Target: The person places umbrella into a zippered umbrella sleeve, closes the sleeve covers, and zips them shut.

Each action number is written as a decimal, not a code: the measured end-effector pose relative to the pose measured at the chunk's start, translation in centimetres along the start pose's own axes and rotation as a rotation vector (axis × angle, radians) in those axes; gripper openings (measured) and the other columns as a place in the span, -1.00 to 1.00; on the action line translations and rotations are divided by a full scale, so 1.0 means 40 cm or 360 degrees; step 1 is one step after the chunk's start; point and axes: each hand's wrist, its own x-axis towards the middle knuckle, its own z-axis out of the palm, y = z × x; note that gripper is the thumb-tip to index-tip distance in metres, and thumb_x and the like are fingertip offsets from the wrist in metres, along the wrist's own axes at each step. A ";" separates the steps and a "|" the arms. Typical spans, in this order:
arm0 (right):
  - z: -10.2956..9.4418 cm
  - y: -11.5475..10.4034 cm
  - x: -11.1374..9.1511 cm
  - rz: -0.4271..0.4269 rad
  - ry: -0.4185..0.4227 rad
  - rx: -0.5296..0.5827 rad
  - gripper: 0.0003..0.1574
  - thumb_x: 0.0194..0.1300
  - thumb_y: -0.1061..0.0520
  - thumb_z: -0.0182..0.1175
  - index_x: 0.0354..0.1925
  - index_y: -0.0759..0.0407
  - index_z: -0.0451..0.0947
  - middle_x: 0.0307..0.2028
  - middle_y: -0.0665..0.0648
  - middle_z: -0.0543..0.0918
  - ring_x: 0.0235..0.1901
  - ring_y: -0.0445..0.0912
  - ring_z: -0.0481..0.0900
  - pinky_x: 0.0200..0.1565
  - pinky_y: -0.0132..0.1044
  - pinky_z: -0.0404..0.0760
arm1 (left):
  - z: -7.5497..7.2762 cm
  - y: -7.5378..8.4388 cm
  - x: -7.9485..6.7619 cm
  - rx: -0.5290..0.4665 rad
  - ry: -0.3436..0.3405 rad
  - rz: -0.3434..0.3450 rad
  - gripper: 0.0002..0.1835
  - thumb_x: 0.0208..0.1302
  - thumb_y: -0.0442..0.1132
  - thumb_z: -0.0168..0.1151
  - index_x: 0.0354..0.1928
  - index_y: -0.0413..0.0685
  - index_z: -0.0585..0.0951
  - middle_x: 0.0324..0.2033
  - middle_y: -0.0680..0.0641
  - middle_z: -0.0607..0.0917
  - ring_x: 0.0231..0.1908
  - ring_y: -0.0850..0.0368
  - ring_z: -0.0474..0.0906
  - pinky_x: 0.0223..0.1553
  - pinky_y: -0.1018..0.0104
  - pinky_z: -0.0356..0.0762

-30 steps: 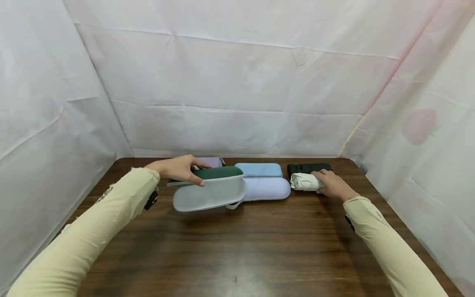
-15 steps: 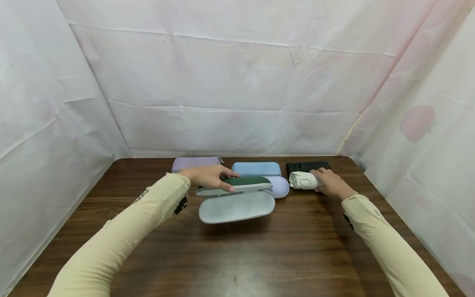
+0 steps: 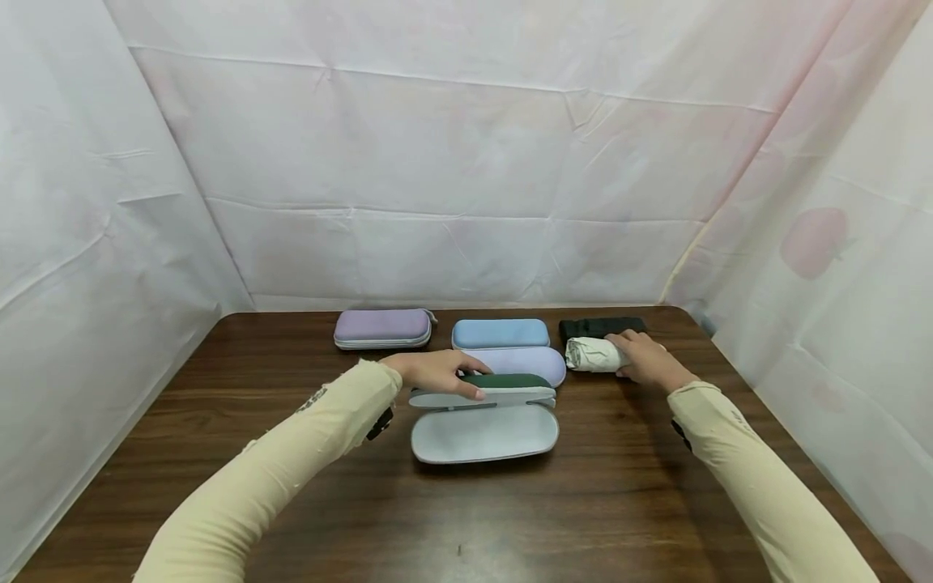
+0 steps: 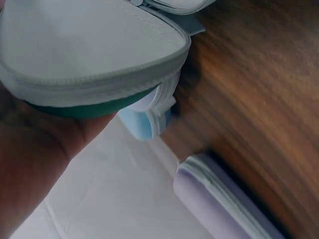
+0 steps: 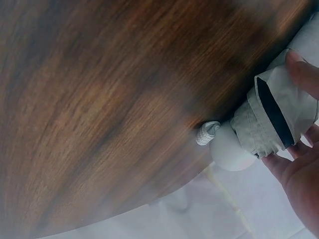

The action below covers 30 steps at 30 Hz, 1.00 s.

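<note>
In the head view, my left hand (image 3: 440, 375) grips a green zippered case (image 3: 513, 380) by its upright half, thumb at the front rim and fingers over the back. The case stands unzipped, its pale grey inner half (image 3: 484, 435) folded down toward me, low over the table. Its grey lining and zip edge fill the top of the left wrist view. At the right, my right hand (image 3: 649, 359) holds a furled white folding umbrella (image 3: 592, 355). The right wrist view shows its rounded white handle (image 5: 232, 149), wrist strap and fingers around the gathered fabric.
Behind the green case lie a lavender case (image 3: 521, 362) and a light blue case (image 3: 501, 333). A purple zippered case (image 3: 383, 327) sits at the back left. A black folded item (image 3: 601, 326) lies behind the umbrella. White sheeting (image 3: 452, 162) walls the brown table (image 3: 291, 340).
My left hand has carried the open green case rightward and toward me, from in front of the purple case to in front of the lavender one. My right hand stays on the umbrella.
</note>
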 end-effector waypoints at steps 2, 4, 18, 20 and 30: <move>0.000 0.000 0.000 0.0000 0.0000 -0.0002 -0.21 0.05 0.25 0.43 0.22 0.38 0.35 0.03 0.47 0.44 -0.01 0.36 0.42 -0.12 0.23 0.44 | 0.007 -0.003 0.006 -0.0004 -0.0005 0.0004 -0.37 0.34 0.01 0.15 0.38 -0.04 0.31 0.32 -0.04 0.35 0.31 0.08 0.22 0.22 0.11 0.26; -0.002 -0.002 -0.001 -0.0005 0.0005 -0.0001 -0.21 0.05 0.25 0.43 0.22 0.39 0.35 0.02 0.47 0.45 -0.02 0.36 0.42 -0.12 0.23 0.45 | 0.012 -0.003 0.011 0.0007 -0.0009 0.0004 -0.38 0.34 0.00 0.15 0.38 -0.04 0.31 0.32 -0.04 0.35 0.31 0.09 0.22 0.22 0.12 0.25; -0.003 -0.016 0.000 0.0055 -0.0026 -0.0094 -0.26 0.06 0.26 0.42 0.19 0.37 0.37 -0.02 0.44 0.48 -0.08 0.35 0.45 -0.14 0.21 0.46 | 0.041 -0.004 0.026 0.0085 0.0011 -0.0018 -0.37 0.34 0.04 0.13 0.37 -0.04 0.33 0.31 -0.04 0.36 0.31 0.08 0.22 0.25 0.12 0.20; -0.005 -0.018 0.000 0.0052 -0.0015 -0.0115 -0.29 0.06 0.27 0.42 0.16 0.37 0.38 -0.04 0.43 0.49 -0.09 0.34 0.46 -0.13 0.20 0.45 | 0.041 -0.002 0.026 0.0070 0.0010 -0.0021 -0.37 0.34 0.04 0.13 0.37 -0.04 0.33 0.31 -0.04 0.36 0.31 0.07 0.22 0.25 0.11 0.21; -0.008 -0.012 -0.008 0.0036 -0.0021 -0.0190 -0.39 0.07 0.34 0.35 0.09 0.38 0.37 -0.07 0.42 0.49 -0.11 0.32 0.49 -0.14 0.17 0.47 | 0.045 -0.002 0.031 0.0059 -0.0012 -0.0028 -0.37 0.35 0.05 0.11 0.39 -0.01 0.30 0.33 -0.02 0.33 0.33 0.08 0.19 0.26 0.12 0.19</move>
